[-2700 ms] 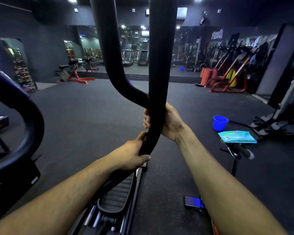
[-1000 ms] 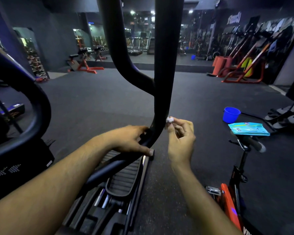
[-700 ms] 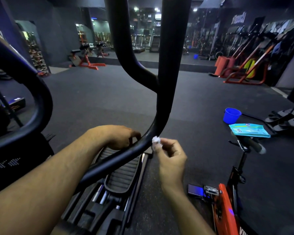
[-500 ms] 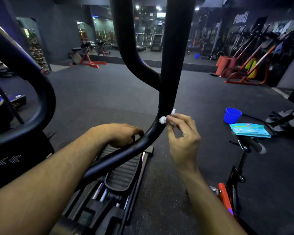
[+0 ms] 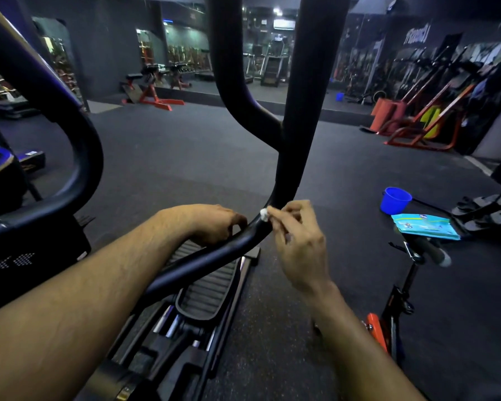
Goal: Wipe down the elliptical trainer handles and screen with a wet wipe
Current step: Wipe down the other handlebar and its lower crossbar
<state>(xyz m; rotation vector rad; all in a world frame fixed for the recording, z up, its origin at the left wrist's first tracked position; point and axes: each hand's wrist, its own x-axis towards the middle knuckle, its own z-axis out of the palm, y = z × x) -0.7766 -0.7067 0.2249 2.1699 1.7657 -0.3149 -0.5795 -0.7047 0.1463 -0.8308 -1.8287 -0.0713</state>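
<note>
Head view, nearest first: two bare forearms reach forward over the ribbed black pedal (image 5: 209, 287) of the elliptical trainer. The black handle bar (image 5: 289, 180) rises from low left, bends upward between the hands and forks into two tubes higher up. The left hand (image 5: 214, 224) sits just left of that bend, its fingers curled round the bar from behind — gripping it. The right hand (image 5: 298, 241) is just right of the bend, its fingers (image 5: 284, 215) pinching a small crumpled white wet wipe (image 5: 263, 214) whose tip touches the bar at the curve.

Left of the bar, a thick black loop of another machine's frame (image 5: 78, 157) curves across the view. Right of the bar, well apart from it, a teal packet of wipes (image 5: 425, 227) lies on top of an exercise bike's handlebar (image 5: 428, 251), and just beyond the packet a small blue bucket (image 5: 395, 199) stands on the dark rubber floor (image 5: 185, 157).

Farther off behind the bar — red-framed benches (image 5: 154, 96), treadmills against a mirrored wall, and orange-red machines (image 5: 417, 123) far to the right.
</note>
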